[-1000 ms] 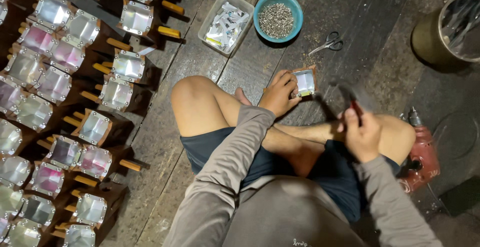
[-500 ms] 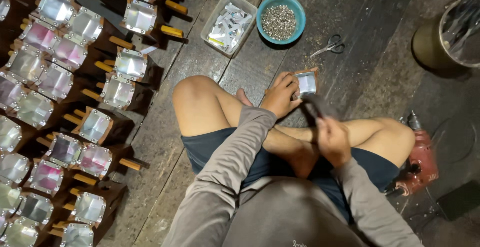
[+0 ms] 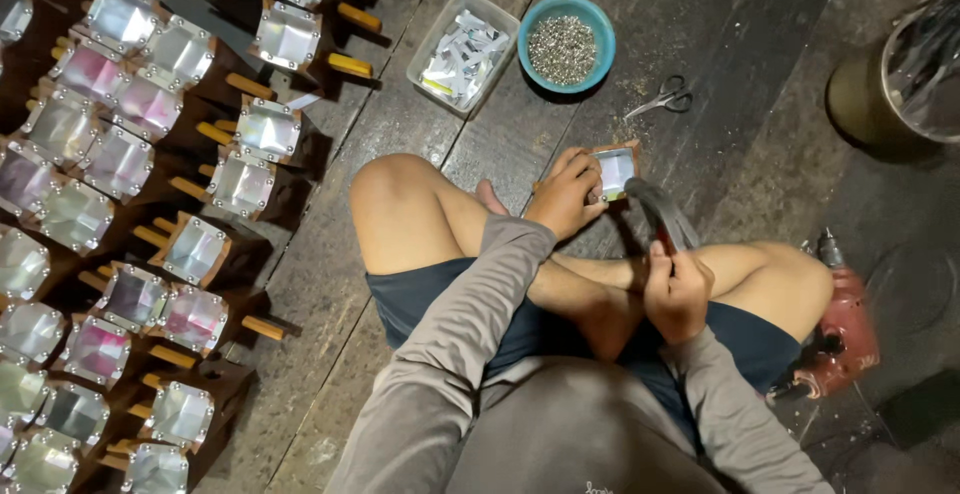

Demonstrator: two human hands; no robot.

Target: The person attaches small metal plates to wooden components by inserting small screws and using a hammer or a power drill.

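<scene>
Left hand (image 3: pixel 566 194) grips small box (image 3: pixel 614 171) – right hand (image 3: pixel 677 294) clasps hammer (image 3: pixel 660 216) at its edge.

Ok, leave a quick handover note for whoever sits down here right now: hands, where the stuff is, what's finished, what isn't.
Left hand steadies a small foil-lined wooden box on the floor planks.
Right hand grips a hammer, head at the box's near edge.
Blue bowl of small tacks and a clear tray of foil strips sit ahead; scissors to their right.
Done: many foil-lined boxes laid out in rows on the left.
Left: the box in hand looks unfinished; how many tacks are in cannot be told.
</scene>
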